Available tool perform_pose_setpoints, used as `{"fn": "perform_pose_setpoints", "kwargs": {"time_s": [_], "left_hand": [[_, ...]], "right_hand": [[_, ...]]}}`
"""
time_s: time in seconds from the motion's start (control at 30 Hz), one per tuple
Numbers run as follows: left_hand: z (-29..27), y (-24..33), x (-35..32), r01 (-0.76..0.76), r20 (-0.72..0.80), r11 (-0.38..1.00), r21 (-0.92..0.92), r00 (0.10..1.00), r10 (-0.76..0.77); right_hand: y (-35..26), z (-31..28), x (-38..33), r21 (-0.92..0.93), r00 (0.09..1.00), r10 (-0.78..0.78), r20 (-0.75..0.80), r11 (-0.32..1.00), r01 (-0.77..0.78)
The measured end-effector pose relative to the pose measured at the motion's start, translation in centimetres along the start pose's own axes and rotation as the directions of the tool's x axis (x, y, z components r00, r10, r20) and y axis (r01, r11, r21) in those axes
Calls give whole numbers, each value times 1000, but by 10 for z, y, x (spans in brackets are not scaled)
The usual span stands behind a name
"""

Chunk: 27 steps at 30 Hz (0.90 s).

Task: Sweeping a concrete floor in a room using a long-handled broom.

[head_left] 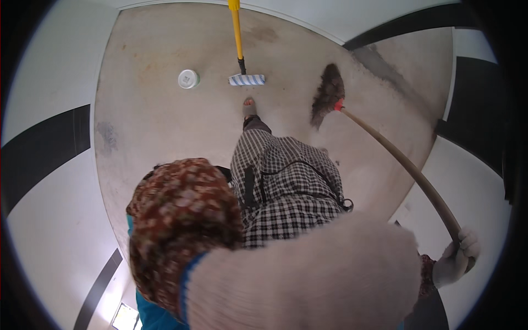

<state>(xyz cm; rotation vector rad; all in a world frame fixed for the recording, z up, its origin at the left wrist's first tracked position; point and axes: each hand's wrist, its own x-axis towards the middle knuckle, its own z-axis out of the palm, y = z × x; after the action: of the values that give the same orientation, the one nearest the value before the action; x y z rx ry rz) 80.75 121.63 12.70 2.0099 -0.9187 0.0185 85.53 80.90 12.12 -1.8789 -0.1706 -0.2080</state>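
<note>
At the right edge my right hand [454,261], in a pale knit glove, is closed round the upper end of a broom's handle. The broom [410,165] has a long wooden stick, a red collar and dark brown bristles that touch the floor ahead of me on the right. My left hand [302,269], also gloved, crosses very close in front of the view, large and blurred. Its fingers cannot be made out. A floral sleeve covers that forearm, and my checked apron shows behind it.
A paint roller [247,80] with a blue-striped sleeve and a yellow pole lies on the stained floor [165,121] ahead. Left of it stands a round white tub [188,79]. Pale walls with dark bands enclose the room. My foot [249,106] is just short of the roller.
</note>
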Motion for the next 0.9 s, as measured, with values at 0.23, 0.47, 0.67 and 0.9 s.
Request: {"fn": "perform_pose_setpoints", "kwargs": {"time_s": [0.23,0.47,0.67,0.9], "left_hand": [[-114,-294,-40,804,-830,545,238,460,-317],[-92,-428,-9,577,-696,664,-476,214,-685],[-101,-423,-20,536,-698,649,-541,145,-702],[-201,-320,-58,380,-837,790,-481,68,-543]], "right_hand": [[-53,129,10,-95,985,133,-112,985,-144],[-52,154,-4,-130,965,170,-201,971,-198],[-48,156,-15,-129,992,106,-67,985,-114],[-41,143,-40,-89,998,54,-25,994,-56]]}}
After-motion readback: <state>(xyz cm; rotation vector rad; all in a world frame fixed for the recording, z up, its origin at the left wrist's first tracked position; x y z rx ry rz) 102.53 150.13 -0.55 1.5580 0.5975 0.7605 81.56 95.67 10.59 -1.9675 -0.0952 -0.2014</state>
